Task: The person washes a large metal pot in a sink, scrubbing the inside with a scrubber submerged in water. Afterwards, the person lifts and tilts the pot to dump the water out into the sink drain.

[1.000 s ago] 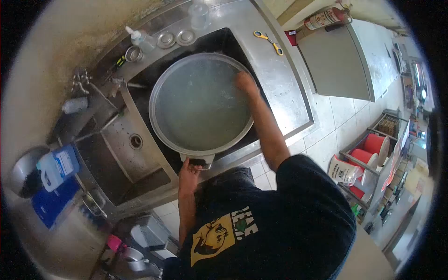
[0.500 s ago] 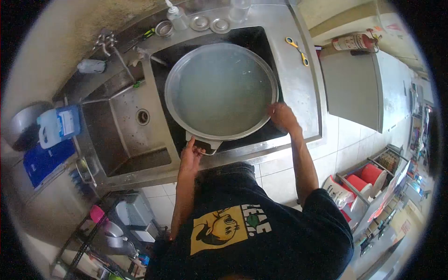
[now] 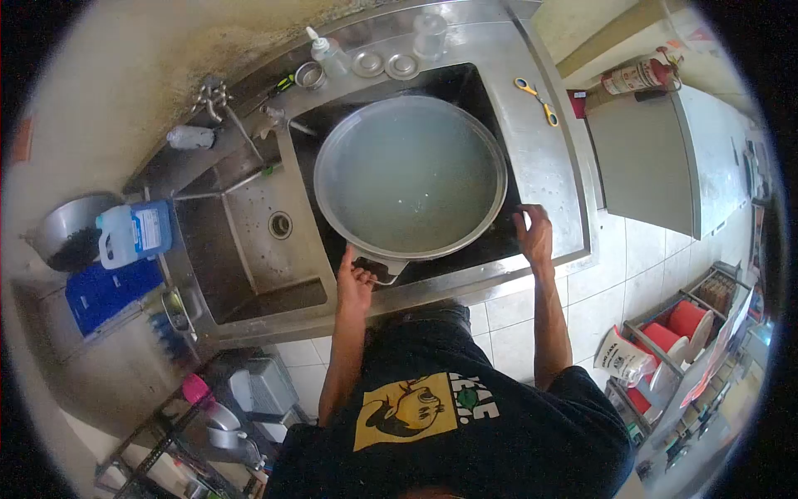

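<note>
A large round metal pot [image 3: 416, 253], full of cloudy greyish liquid, sits at the dark square basin in the steel counter. My left hand [image 3: 356, 283] is closed around the pot's wire side handle [image 3: 384, 281] at the near rim, the thumb pointing up against the pot. To the right, my right hand [image 3: 536, 235] is off the pot, over the basin's right edge. Its fingers are loosely curled with a gap between thumb and fingers, and nothing shows in them. What lies under the pot is hidden.
Left of the pot is a steel sink [image 3: 249, 241] with a tap [image 3: 214, 98]. Yellow scissors [image 3: 537, 101] lie on the right counter. Along the back stand a pump bottle [image 3: 330, 56] and small metal lids [image 3: 367, 63]. A blue-liquid jug [image 3: 135, 233] stands far left.
My right hand has left the pot's right rim and moved outward, its fingers loosening. My left hand stays on the handle. The whole view has shifted slightly.
</note>
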Available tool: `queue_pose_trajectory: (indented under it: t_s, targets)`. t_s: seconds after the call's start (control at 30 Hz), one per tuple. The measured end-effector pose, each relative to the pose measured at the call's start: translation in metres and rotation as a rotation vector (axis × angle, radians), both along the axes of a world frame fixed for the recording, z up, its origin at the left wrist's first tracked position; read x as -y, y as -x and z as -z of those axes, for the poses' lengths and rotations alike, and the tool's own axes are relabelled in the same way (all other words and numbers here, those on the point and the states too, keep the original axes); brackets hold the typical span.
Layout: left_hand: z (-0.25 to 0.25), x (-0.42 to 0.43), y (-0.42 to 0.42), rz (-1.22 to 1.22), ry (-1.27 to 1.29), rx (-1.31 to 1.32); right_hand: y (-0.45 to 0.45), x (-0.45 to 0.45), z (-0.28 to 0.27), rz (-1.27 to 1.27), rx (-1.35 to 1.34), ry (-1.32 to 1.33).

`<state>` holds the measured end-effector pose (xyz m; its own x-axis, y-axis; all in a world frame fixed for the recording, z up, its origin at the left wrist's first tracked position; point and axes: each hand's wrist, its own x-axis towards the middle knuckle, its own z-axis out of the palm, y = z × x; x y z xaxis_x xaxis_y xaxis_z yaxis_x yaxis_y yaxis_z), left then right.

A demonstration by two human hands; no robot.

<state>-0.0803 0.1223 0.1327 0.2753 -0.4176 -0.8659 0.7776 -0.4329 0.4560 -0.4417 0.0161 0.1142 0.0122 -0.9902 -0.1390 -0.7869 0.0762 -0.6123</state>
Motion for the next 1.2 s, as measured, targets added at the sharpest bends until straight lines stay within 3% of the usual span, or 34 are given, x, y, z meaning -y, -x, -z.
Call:
queue_pose_trajectory:
  t_s: [0.03, 0.17, 0.33, 0.43, 0.47, 0.53, 0.63, 0.73, 0.9, 0.97, 1.03, 1.2]
  targets:
    - [0.003, 0.000, 0.000, -0.049, -0.029, 0.008, 0.007, 0.000, 0.003, 0.036, -0.119, 0.133]
    - [0.006, 0.003, 0.000, -0.163, -0.092, -0.034, 0.044, 0.001, 0.014, 0.181, -0.193, 0.233]
    - [0.004, 0.008, 0.000, -0.190, -0.134, 0.001, 0.107, 0.014, 0.028, 0.567, -0.440, 0.251]
    - [0.006, 0.010, -0.002, -0.199, -0.106, -0.012, 0.149, 0.038, 0.044, 0.640, -0.503, 0.128]
    - [0.001, 0.013, 0.001, -0.209, -0.129, -0.001, 0.170, 0.048, 0.064, 0.641, -0.497, 0.127]
    - [0.000, 0.014, 0.001, -0.221, -0.147, 0.015, 0.209, 0.067, 0.119, 0.247, -0.558, 0.079]
    - [0.010, 0.012, -0.003, -0.244, -0.149, 0.120, 0.182, 0.091, 0.061, 0.173, -0.515, 0.002]
    - [0.013, 0.013, -0.002, -0.272, -0.177, 0.137, 0.183, 0.115, 0.065, 0.327, -0.362, -0.046]
    - [0.006, 0.024, 0.008, -0.326, -0.229, 0.151, 0.202, 0.144, 0.130, 0.217, -0.471, 0.133]
    - [0.010, 0.024, 0.007, -0.348, -0.244, 0.180, 0.193, 0.149, 0.127, 0.227, -0.553, 0.192]
    - [0.010, 0.023, 0.008, -0.340, -0.283, 0.214, 0.165, 0.147, 0.073, 0.489, -0.325, -0.029]
    - [0.005, 0.026, 0.015, -0.329, -0.296, 0.236, 0.169, 0.150, 0.081, 0.517, -0.345, 0.031]
